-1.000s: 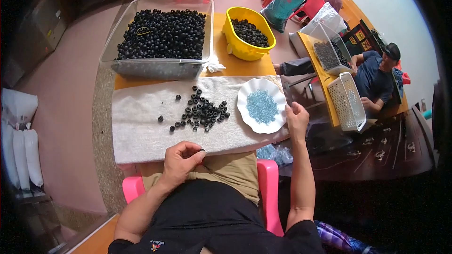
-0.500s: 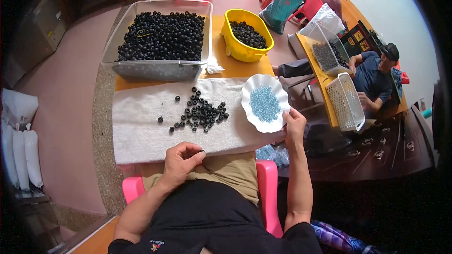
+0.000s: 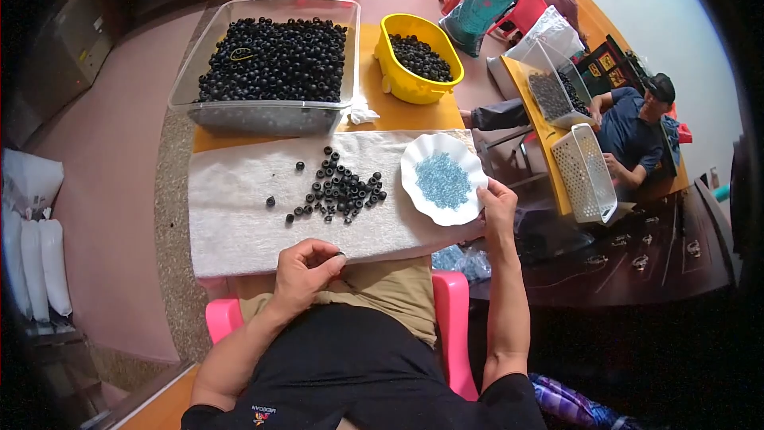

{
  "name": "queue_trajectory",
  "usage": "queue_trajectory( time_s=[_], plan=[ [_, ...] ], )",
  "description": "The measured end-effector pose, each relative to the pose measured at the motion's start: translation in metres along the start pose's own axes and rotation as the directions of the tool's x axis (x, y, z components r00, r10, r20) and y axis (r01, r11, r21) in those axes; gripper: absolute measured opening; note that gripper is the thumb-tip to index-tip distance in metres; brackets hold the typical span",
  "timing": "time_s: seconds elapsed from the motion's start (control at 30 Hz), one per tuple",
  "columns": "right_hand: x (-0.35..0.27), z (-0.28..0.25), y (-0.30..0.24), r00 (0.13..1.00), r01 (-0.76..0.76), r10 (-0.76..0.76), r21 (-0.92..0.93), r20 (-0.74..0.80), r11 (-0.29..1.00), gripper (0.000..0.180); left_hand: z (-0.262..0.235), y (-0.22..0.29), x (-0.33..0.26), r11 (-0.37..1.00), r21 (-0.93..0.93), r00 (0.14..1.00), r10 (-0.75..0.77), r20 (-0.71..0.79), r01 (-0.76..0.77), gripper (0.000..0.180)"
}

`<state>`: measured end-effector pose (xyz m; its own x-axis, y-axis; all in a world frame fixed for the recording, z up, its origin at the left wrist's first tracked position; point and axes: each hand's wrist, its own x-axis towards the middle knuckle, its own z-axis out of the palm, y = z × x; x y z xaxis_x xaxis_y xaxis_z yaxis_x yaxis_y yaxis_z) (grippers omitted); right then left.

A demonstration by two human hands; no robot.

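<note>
My right hand (image 3: 498,205) grips the right rim of a white scalloped plate (image 3: 417,197), its fingers closed on the edge. Clear pale-blue beads (image 3: 443,180) are spread over the middle of the plate. Near the front edge of the towel, my left hand (image 3: 306,272) pinches a small black piece (image 3: 341,254) between thumb and fingertips; most of it is hidden. Beyond that hand, a loose cluster of small round black parts with holes (image 3: 348,191) lies on the white towel (image 3: 231,191), with a few strays to its left.
A large clear bin (image 3: 263,117) full of black parts stands at the back of the table, beside a yellow tub (image 3: 414,89) holding more. At the right, a co-worker (image 3: 637,135) sits by another table with a white perforated basket (image 3: 585,175). Pink chair arms (image 3: 454,326) flank me.
The plate has slid slightly to the left with my right hand on its rim. My left hand keeps its pinch in nearly the same place.
</note>
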<state>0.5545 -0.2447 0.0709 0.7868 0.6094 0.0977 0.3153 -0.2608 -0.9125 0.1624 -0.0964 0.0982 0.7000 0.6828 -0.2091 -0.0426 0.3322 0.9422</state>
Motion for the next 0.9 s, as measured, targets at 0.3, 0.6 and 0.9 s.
queue_trajectory(
  time_s=[0.3, 0.6, 0.9],
  plan=[
    [0.004, -0.010, 0.015, 0.997, 0.078, -0.079, -0.045, -0.005, 0.996, 0.023, 0.002, 0.001, 0.002, 1.000, 0.012, 1.000, 0.003, 0.008, -0.003, 0.014],
    [0.000, -0.003, -0.008, 1.000, 0.017, -0.019, -0.089, -0.014, 0.996, 0.024, 0.000, 0.000, 0.001, 1.000, 0.006, 1.000, -0.015, 0.001, 0.015, 0.014],
    [0.008, -0.006, -0.031, 0.983, 0.185, -0.167, -0.524, 0.082, 0.832, 0.020, 0.001, -0.001, 0.000, 0.999, 0.050, 1.000, -0.002, -0.007, 0.003, 0.016]
  ],
)
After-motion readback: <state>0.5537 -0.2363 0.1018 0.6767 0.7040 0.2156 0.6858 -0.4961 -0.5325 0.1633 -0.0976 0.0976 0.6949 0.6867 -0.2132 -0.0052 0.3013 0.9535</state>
